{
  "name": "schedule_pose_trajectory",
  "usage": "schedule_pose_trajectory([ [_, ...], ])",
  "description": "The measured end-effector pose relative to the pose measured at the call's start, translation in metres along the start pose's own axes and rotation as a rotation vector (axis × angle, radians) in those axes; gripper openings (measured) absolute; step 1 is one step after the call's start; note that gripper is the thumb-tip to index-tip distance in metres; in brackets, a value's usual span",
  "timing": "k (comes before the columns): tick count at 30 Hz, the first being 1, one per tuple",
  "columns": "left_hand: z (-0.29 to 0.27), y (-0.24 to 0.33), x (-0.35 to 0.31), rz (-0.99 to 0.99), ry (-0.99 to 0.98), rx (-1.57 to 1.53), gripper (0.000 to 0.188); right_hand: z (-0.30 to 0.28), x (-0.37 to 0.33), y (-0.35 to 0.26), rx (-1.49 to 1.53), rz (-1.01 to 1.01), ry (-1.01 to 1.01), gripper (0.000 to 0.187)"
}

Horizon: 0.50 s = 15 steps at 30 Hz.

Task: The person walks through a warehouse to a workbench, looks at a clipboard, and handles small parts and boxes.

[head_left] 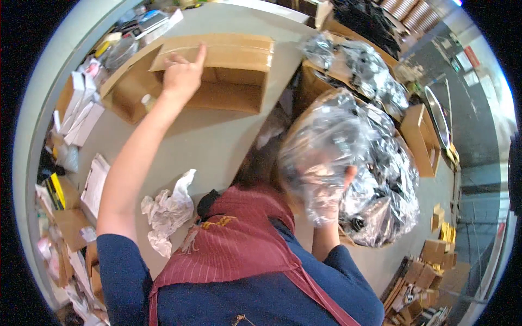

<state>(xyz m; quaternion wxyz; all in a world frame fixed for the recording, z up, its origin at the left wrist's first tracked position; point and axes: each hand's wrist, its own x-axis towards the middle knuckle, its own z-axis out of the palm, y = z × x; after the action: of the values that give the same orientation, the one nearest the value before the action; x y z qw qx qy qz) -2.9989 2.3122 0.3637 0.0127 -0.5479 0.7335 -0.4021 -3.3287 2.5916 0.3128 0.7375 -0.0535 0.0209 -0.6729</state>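
My left hand (182, 79) reaches over an open brown cardboard box (234, 100) on the grey table. Its index finger is stretched out and its fingers are apart against the box's upper flap; it holds nothing that I can see. My right hand (349, 176) is closed on a crumpled sheet of clear plastic film (323, 138), which covers most of the fingers and is smeared by motion. That film is just above a large heap of clear and dark plastic (386, 190) to the right. A small pale object (147, 100) shows at the box's left side, beside my forearm.
Crumpled white paper (168, 209) lies left of my body. White cartons (81, 108) and mixed packages line the left edge. A second carton with plastic (315, 81) stands behind the heap. Another cardboard box (421, 141) is at right, with cardboard scraps (424, 271) lower down.
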Motion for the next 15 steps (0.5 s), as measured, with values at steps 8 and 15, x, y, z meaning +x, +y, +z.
schedule_pose_trajectory([
  [8,0.005,-0.001,-0.01,-0.045,0.053,0.038,0.08,0.011,0.028,0.048,-1.197,0.816,-0.45,0.081],
  [15,0.007,-0.001,-0.012,-0.05,0.07,0.036,0.082,0.008,0.024,0.016,-1.893,0.986,-0.429,0.08],
])
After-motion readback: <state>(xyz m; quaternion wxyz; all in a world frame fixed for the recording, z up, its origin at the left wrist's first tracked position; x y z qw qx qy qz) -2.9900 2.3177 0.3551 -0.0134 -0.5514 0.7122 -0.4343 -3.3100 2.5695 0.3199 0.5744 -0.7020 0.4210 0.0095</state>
